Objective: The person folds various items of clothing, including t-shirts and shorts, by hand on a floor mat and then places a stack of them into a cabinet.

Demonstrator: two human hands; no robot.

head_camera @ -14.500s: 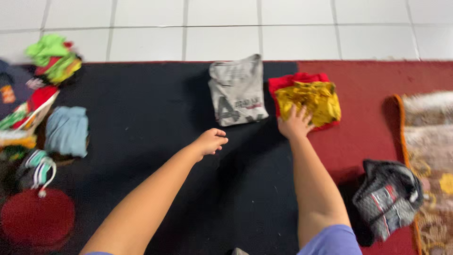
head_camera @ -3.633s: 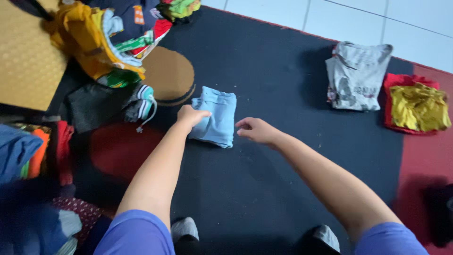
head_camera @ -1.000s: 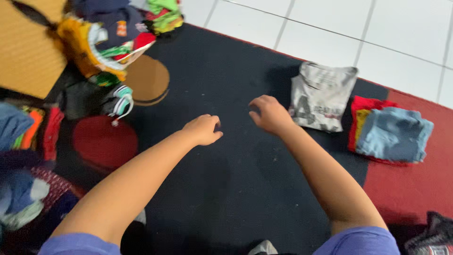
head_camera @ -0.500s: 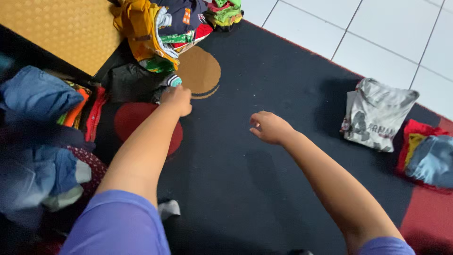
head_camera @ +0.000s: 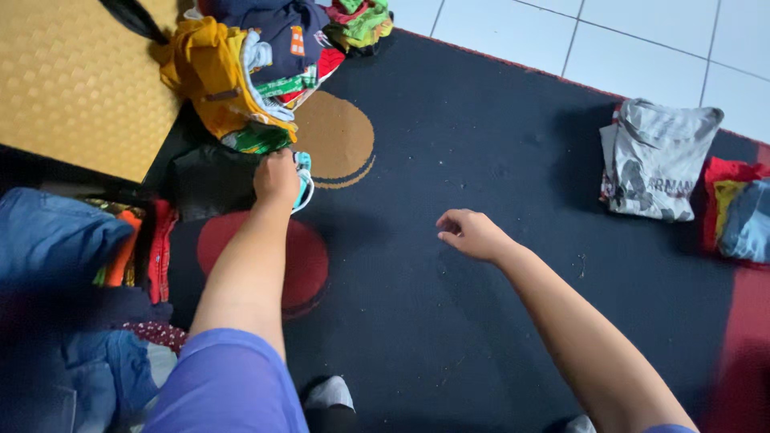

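My left hand [head_camera: 276, 178] reaches to the left edge of the dark rug [head_camera: 481, 144] and closes on a small teal and white garment [head_camera: 302, 178] beside a black piece of clothing [head_camera: 204, 180]. My right hand [head_camera: 469, 232] hovers over the bare rug, fingers loosely curled, holding nothing. At the right lie a folded grey shirt [head_camera: 658, 160] and a stack with red, yellow and light blue folded clothes [head_camera: 739, 216].
A heap of unfolded clothes, yellow, navy and green [head_camera: 257, 56], lies at the top left next to a yellow patterned mat [head_camera: 72, 80]. More clothes, blue and orange [head_camera: 64, 256], pile at the lower left. White floor tiles [head_camera: 642, 40] run beyond the rug.
The light blue folded garment went from the rug's left side onto the red and yellow stack. My left hand has since swung back left to the teal and white garment.
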